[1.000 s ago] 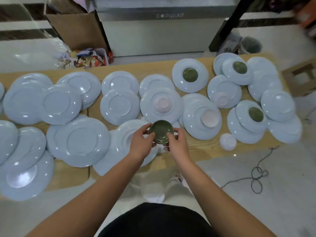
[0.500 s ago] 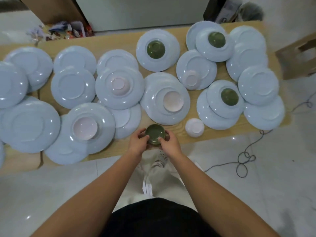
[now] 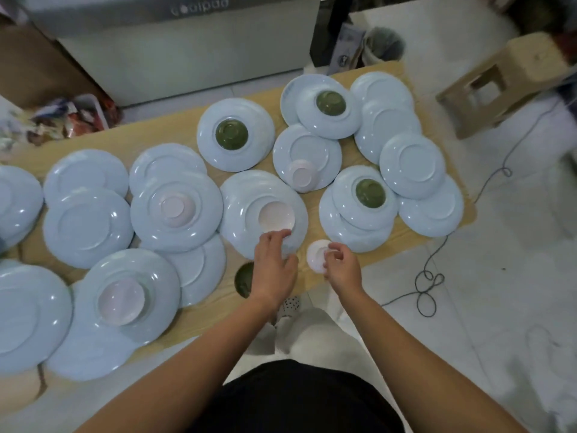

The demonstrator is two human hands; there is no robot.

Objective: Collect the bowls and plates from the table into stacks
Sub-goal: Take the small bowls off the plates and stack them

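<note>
Small dark-green glazed bowl (image 3: 244,281), formerly held by both hands, now on light wooden table (image 3: 175,132) at near edge. Left hand (image 3: 274,264): fingertips at pale-pink round bowl (image 3: 274,215), grip unclear. Right hand (image 3: 342,269), apart, pinches upturned whitish bowl (image 3: 314,257)

Soft, even indoor light leaves small glints on the plates (image 3: 87,226). Wide-angle distortion bends the table (image 3: 175,132) edges. Corners are motion-blurred.
</note>
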